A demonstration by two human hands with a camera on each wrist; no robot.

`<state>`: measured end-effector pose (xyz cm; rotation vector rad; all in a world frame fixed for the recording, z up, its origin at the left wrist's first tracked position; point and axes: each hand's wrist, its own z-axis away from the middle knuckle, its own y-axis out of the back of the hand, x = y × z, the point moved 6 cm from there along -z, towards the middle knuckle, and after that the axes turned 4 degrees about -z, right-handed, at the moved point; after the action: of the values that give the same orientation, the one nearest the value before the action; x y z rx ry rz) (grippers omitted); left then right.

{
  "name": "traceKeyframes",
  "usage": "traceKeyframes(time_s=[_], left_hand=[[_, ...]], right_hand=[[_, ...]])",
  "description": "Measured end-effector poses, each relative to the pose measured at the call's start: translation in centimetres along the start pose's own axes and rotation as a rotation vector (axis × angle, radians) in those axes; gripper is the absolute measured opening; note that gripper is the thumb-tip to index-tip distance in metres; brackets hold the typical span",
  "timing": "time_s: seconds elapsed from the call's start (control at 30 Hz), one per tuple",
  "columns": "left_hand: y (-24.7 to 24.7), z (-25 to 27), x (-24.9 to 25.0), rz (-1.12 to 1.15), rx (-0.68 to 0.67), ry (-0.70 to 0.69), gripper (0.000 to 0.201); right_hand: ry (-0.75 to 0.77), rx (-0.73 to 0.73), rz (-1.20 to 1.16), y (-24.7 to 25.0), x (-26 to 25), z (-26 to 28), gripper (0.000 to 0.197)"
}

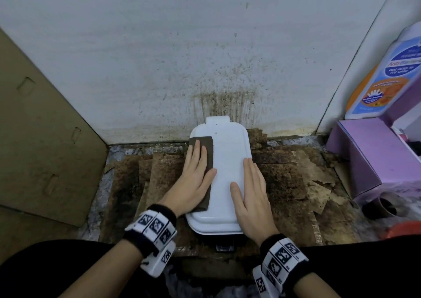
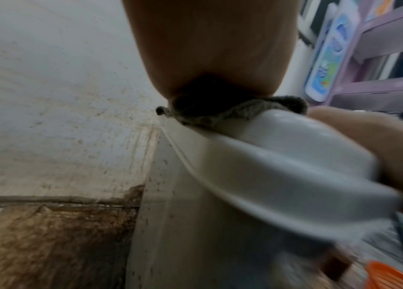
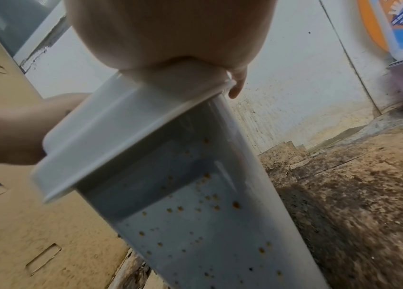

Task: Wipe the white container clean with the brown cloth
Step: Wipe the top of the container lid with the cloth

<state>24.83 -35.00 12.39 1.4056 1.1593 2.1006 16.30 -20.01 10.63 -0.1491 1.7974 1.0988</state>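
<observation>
A tall white container (image 1: 227, 161) with a white lid stands on stained brown paper against the wall. My left hand (image 1: 196, 172) lies flat with straight fingers on a folded brown cloth (image 1: 205, 147), pressing it onto the left side of the lid. My right hand (image 1: 250, 188) rests flat on the lid's right side, fingers straight. In the left wrist view the cloth (image 2: 240, 113) shows bunched under the palm at the lid's edge (image 2: 282, 156). In the right wrist view the container's side wall (image 3: 195, 224) is dotted with orange-brown specks.
A cardboard sheet (image 1: 41, 138) leans at the left. A purple box (image 1: 369, 161) and a large blue and orange bottle (image 1: 387, 76) stand at the right. The white wall (image 1: 205, 58) behind is stained. An orange object (image 1: 403, 229) lies at the right edge.
</observation>
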Motion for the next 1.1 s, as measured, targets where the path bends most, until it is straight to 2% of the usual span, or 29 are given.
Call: traceKeyframes(time_s=[0.13, 0.3, 0.47, 0.6, 0.8, 0.97, 1.1], left_hand=[[-0.8, 0.8, 0.2, -0.091, 0.009, -0.027, 0.075], [0.0, -0.3, 0.6, -0.180, -0.098, -0.048, 0.074], [1.2, -4.1, 0.4, -0.340, -0.142, -0.102, 0.071], [2.4, -8.7, 0.0, -0.427, -0.102, -0.096, 0.068], [4.0, -13.2, -0.4, -0.370, -0.064, -0.053, 0.066], [4.0, -12.9, -0.7, -0.347, 0.013, -0.090, 0.060], [3.5, -11.5, -0.4, -0.347, 0.020, -0.099, 0.060]], right_hand=[[-0.007, -0.006, -0.019, -0.1, 0.1, 0.0, 0.071], [-0.003, 0.016, -0.032, -0.1, 0.3, -0.2, 0.073], [-0.010, 0.010, -0.014, -0.2, 0.3, -0.3, 0.069], [-0.021, -0.010, -0.011, -0.1, 0.0, -0.4, 0.069], [-0.016, -0.004, 0.001, -0.1, -0.1, -0.5, 0.069], [-0.009, 0.014, -0.008, -0.1, -0.3, -0.2, 0.068], [-0.006, 0.025, -0.006, -0.1, -0.2, -0.1, 0.069]])
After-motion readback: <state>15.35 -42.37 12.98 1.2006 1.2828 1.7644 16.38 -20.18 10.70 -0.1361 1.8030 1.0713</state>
